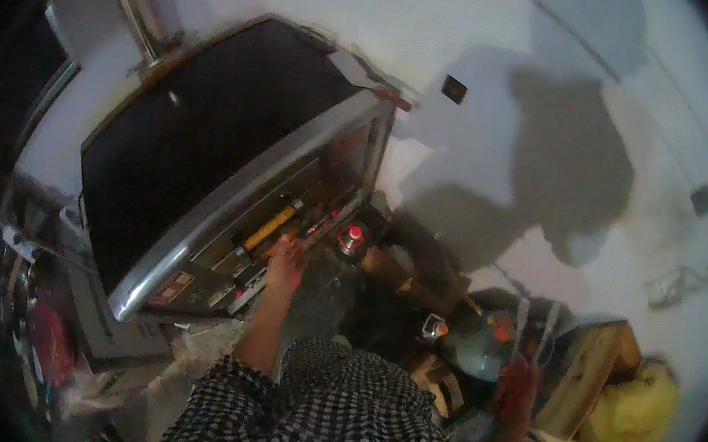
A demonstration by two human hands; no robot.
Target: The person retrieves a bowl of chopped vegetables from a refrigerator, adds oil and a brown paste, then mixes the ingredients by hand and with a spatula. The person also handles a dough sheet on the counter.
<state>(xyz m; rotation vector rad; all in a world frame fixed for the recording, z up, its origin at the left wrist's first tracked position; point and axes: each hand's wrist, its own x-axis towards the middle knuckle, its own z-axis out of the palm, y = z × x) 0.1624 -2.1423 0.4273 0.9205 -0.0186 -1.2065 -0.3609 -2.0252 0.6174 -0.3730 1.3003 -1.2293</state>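
Note:
My left hand (286,263) reaches to the open front of a dark-topped metal cabinet (208,139), its fingers apart and partly blurred. Just beyond the fingers lies a yellow-handled tool (271,227) on the cabinet's shelf, among several other tools. Whether the hand touches them is unclear. At the lower right, my right hand (517,388) is closed around a long tool with two pale, parallel arms (546,332); blur hides its exact kind. A dark container with a red cap (354,236) stands right of my left hand.
A small orange-topped container (436,328) is beside a pale rounded object (478,345) in front of my right hand. Wooden planks (586,380) and a yellow bag (634,414) lie to the right. A white wall (464,138) rises behind.

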